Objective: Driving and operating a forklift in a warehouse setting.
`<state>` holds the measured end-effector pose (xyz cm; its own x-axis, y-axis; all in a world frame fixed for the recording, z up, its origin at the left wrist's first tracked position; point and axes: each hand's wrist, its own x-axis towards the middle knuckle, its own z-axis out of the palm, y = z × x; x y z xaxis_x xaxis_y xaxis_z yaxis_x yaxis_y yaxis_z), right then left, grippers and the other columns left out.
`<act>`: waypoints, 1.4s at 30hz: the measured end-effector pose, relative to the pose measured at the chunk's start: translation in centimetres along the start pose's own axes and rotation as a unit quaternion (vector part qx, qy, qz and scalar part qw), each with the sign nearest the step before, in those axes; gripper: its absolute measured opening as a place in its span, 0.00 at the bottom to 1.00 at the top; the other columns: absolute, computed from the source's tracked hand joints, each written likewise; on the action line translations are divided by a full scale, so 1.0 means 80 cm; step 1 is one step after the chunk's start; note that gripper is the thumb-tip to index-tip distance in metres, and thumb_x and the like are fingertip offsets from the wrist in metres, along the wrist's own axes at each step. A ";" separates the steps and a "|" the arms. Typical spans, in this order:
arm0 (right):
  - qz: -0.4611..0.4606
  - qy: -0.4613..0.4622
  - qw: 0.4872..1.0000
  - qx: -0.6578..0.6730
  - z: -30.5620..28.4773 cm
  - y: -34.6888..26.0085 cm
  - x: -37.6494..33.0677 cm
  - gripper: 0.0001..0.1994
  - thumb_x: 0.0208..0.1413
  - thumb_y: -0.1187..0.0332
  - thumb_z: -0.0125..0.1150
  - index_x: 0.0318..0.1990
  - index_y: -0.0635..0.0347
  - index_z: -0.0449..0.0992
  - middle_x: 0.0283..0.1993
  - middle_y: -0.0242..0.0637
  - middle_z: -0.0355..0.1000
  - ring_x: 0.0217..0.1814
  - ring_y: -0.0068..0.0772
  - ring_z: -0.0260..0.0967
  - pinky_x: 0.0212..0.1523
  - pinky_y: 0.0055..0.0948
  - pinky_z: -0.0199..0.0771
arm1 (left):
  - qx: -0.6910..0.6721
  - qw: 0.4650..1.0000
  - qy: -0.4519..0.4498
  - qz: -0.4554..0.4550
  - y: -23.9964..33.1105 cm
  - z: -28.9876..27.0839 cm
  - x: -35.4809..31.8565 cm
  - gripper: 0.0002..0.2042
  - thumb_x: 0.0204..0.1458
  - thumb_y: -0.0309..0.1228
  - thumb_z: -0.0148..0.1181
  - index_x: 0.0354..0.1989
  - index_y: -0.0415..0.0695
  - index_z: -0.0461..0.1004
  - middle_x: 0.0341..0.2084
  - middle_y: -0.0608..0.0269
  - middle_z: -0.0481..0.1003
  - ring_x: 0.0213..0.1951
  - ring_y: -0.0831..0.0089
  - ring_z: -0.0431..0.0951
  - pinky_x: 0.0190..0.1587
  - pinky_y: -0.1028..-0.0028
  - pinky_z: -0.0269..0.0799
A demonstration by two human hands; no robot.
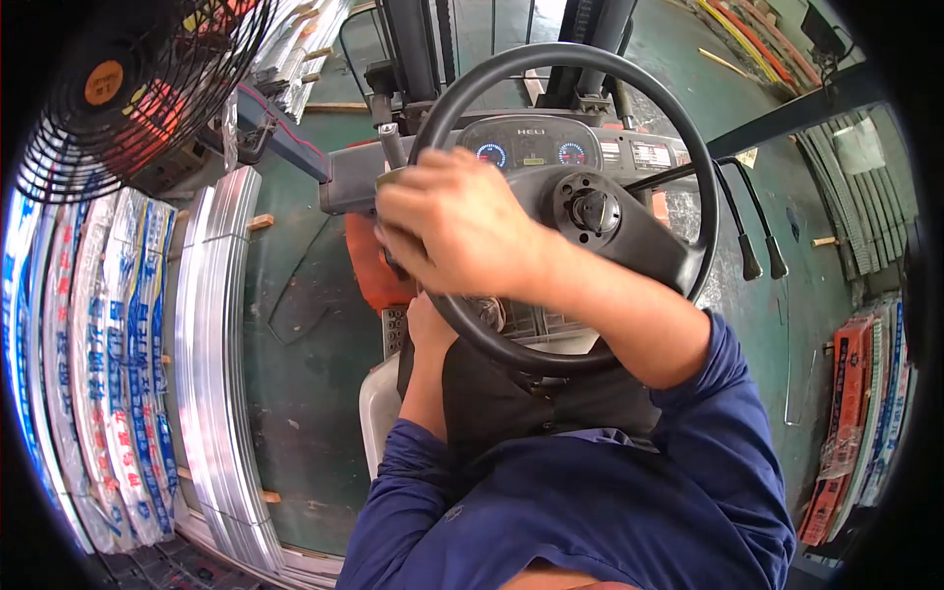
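Observation:
My right arm reaches across the black steering wheel (pixel 704 147) of a forklift. My right hand (pixel 447 221) is closed at the left side of its rim, with fingers curled and a little blurred. It hides that stretch of rim. Lower down, my left hand (pixel 429 323) rests by my left thigh, partly covered by the wheel and my right hand; its fingers are hidden. Behind the wheel sits a lit instrument panel (pixel 531 146) with two round gauges. A short upright lever (pixel 391 143) stands just beyond my right hand.
Two black bent levers (pixel 750 258) rise right of the wheel. A black fan (pixel 103 84) hangs at upper left. Silvery metal profiles (pixel 211 364) and wrapped bundles (pixel 118 374) lie on the left; orange-wrapped packs (pixel 844 413) and grey strips (pixel 855 202) lie on the right. Mast uprights (pixel 413 49) stand ahead.

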<state>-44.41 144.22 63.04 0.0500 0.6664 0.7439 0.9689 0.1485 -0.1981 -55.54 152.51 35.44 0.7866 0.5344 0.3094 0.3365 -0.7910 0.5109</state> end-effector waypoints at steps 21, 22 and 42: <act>0.261 0.199 0.931 -0.161 0.056 0.352 0.259 0.09 0.53 0.68 0.62 0.32 0.68 0.78 0.26 0.58 0.74 0.30 0.61 0.77 0.33 0.47 0.76 | -0.047 0.994 -0.014 0.098 -0.171 -0.003 0.348 0.10 0.56 0.30 0.63 0.47 0.48 0.78 0.30 0.54 0.80 0.36 0.53 0.83 0.39 0.57 0.78; 0.228 0.191 0.937 -0.185 0.073 0.381 0.277 0.09 0.53 0.68 0.63 0.32 0.68 0.78 0.25 0.58 0.74 0.29 0.59 0.77 0.32 0.47 0.75 | -0.051 0.993 -0.021 0.106 -0.182 0.005 0.384 0.10 0.56 0.30 0.63 0.47 0.48 0.78 0.30 0.54 0.80 0.36 0.53 0.83 0.39 0.57 0.78; 0.442 0.270 0.784 -0.343 0.077 0.915 0.406 0.15 0.61 0.61 0.65 0.32 0.67 0.76 0.22 0.45 0.69 0.24 0.33 0.66 0.31 0.34 0.69 | -0.079 0.964 -0.198 0.159 -0.323 0.186 1.139 0.11 0.58 0.32 0.59 0.48 0.46 0.78 0.38 0.53 0.82 0.39 0.51 0.84 0.43 0.59 0.79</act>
<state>26.65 181.21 68.76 0.6913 -0.1460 0.7077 0.3915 -0.7475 -0.5366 15.17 217.18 38.48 0.9835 0.0915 0.1557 -0.0130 -0.8239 0.5666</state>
